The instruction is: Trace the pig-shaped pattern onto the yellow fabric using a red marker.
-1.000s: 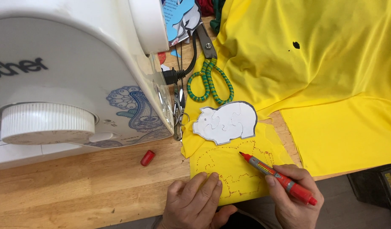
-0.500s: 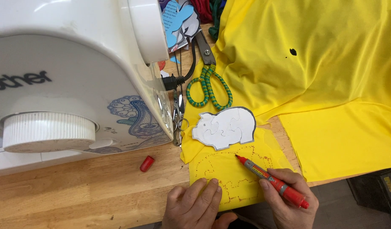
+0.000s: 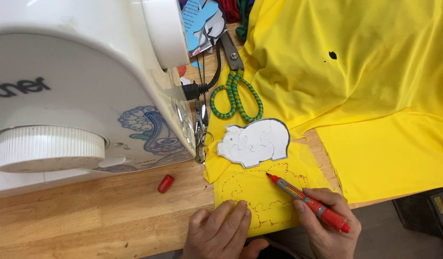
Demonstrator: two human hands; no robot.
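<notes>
Red marker (image 3: pixel 308 202) in right hand (image 3: pixel 329 225) touches yellow fabric piece (image 3: pixel 264 192).

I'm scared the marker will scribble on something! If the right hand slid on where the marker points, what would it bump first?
Probably the white animal-shaped cutout. The right hand aims its red marker up-left, tip near the yellow fabric piece.

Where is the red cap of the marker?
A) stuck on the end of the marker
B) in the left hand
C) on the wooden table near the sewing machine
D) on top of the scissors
C: the red cap lies by itself on the wooden table, just below the sewing machine.
</notes>
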